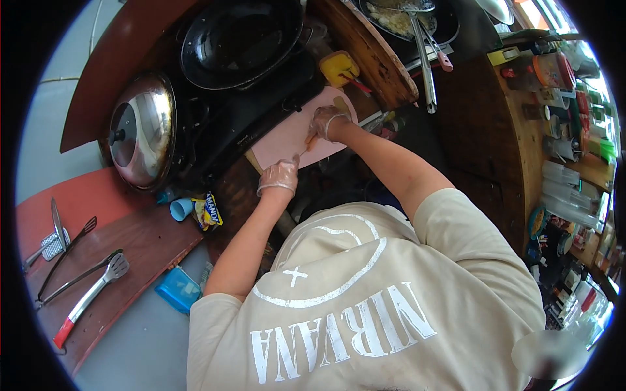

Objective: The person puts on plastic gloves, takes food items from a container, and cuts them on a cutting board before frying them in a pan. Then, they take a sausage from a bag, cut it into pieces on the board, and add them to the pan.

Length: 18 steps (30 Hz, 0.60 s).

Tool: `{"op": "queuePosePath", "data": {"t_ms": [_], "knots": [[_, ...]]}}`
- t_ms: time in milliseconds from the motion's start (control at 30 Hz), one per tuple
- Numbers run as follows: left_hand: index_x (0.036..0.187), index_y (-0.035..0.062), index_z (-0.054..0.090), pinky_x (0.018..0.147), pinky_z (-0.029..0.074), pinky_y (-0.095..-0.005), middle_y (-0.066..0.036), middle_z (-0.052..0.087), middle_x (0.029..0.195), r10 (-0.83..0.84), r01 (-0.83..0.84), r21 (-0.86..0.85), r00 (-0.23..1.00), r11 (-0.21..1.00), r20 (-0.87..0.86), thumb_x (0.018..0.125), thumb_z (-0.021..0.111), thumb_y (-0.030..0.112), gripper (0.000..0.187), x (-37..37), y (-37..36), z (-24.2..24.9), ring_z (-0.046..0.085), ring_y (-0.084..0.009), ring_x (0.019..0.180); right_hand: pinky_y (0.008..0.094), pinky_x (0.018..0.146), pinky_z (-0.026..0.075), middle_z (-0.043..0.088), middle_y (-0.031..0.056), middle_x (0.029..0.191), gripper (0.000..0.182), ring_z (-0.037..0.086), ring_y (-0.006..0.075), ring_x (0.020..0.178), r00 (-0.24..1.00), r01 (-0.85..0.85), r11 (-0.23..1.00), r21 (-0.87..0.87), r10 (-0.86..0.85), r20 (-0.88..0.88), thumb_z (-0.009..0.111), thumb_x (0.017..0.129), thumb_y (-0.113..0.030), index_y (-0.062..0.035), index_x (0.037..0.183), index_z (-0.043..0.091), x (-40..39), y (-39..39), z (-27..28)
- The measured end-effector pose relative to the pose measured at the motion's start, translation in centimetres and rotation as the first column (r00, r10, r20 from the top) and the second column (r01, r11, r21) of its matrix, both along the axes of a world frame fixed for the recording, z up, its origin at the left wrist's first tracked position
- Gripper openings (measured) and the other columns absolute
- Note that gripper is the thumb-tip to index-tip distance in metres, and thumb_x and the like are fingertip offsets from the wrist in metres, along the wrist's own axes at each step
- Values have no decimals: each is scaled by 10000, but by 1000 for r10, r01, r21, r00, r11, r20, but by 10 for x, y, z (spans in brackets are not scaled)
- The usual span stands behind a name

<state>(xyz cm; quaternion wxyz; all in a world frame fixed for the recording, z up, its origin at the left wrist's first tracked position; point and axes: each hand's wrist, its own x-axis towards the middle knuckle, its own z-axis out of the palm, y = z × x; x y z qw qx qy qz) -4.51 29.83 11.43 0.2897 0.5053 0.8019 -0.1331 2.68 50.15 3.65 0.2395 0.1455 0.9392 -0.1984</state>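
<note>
A pink cutting board lies in front of the black stove. My left hand, in a clear plastic glove, is closed at the board's near left edge; what its fingers hold is too small to make out. Higher on the board, my gloved right hand has its fingers curled down beside a small orange piece of food. Whether those fingers grip it is hidden. A brownish piece rests beyond my right hand.
Behind the board stand a black wok and a domed metal lid. A yellow container is past the board's far end. Tongs and a blue cup are at left; a wooden cabinet is at right.
</note>
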Motion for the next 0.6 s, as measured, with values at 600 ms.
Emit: {"op": "queuePosePath", "data": {"t_ms": [600], "knots": [[1311, 241, 583, 764, 549, -505, -155, 620, 1030, 89, -11, 443, 984, 896, -156, 890, 513, 142, 438, -56, -43, -90, 660, -368, 931, 398, 1083, 382, 555, 58, 1379, 356, 473, 241, 1313, 902, 43, 988, 145, 24, -431, 542, 903, -191, -163, 1245, 640, 49, -26, -29]]}}
